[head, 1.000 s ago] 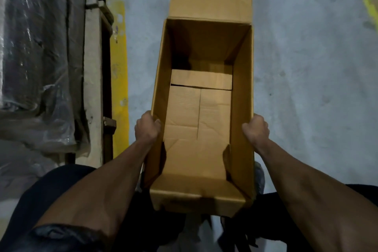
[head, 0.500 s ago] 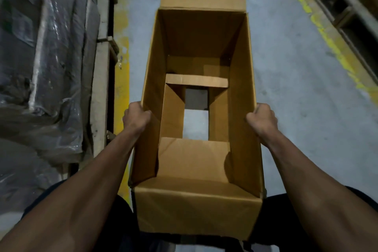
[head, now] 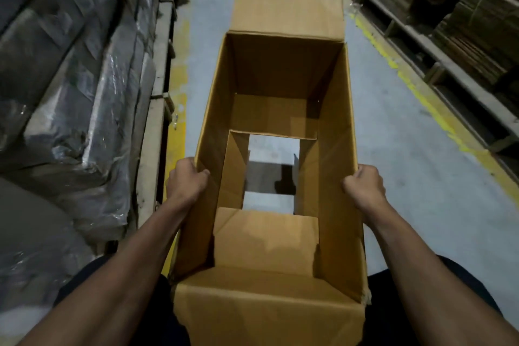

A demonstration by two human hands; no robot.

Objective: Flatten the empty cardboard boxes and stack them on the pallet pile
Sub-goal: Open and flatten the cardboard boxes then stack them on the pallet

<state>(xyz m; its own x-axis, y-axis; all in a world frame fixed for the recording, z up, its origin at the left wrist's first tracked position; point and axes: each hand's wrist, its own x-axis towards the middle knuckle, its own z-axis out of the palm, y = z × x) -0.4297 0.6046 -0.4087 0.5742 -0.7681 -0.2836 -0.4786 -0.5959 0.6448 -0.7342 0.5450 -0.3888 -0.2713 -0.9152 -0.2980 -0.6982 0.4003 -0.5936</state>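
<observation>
Grey floor, yellow lines along both sides, plastic-wrapped bundles at left, stacked cardboard on racks at right

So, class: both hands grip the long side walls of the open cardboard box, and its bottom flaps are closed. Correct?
Not quite. In the head view the left hand and right hand do grip the cardboard box, but its bottom flaps hang open, showing floor.

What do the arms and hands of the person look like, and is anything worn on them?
Both forearms are bare, with no sleeves in view. The left hand and right hand wear no gloves; no watch, ring or marking shows.
</observation>
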